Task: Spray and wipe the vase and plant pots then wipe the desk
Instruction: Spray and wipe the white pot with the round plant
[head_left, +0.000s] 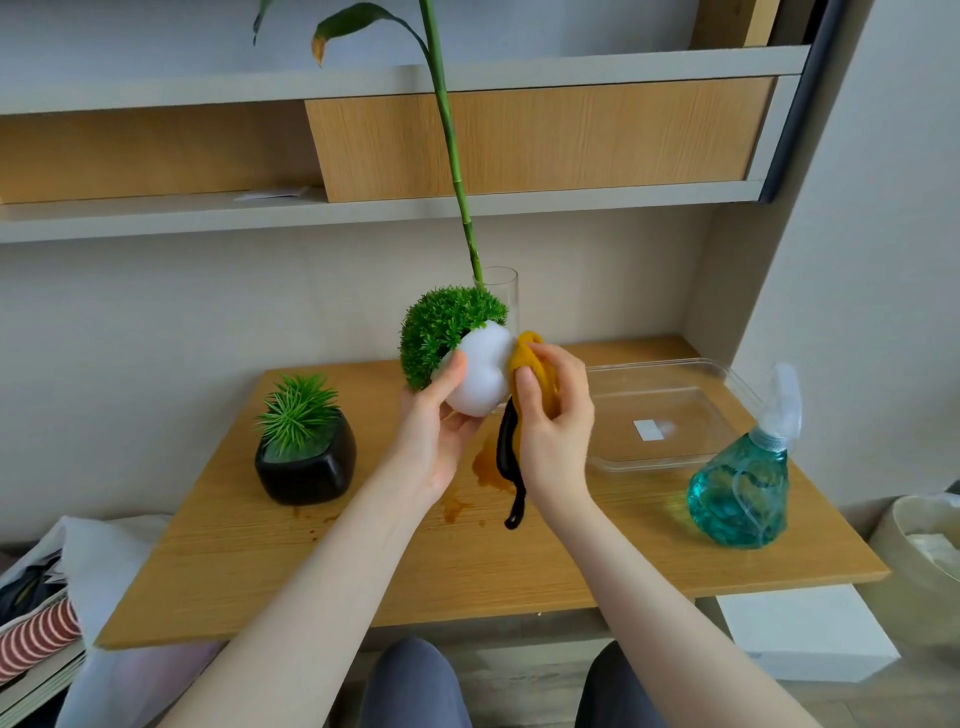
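Note:
My left hand (434, 431) holds a white round plant pot (480, 371) with a bushy green plant, tilted to the left above the wooden desk (467, 566). My right hand (553, 421) grips a yellow cloth (532, 364) and presses it against the pot's right side. A black strip hangs down from the cloth. Behind the pot stands a clear glass vase (501, 293) with a tall green stalk. A black pot (306, 462) with a spiky plant sits on the desk's left. The blue spray bottle (743, 486) stands on the right.
A clear plastic tray (660, 415) lies on the desk behind the spray bottle. Brown stains (488, 467) mark the desk under my hands. Shelves run along the wall above. Bags and a striped item lie at the lower left, a white box and a bin at the right.

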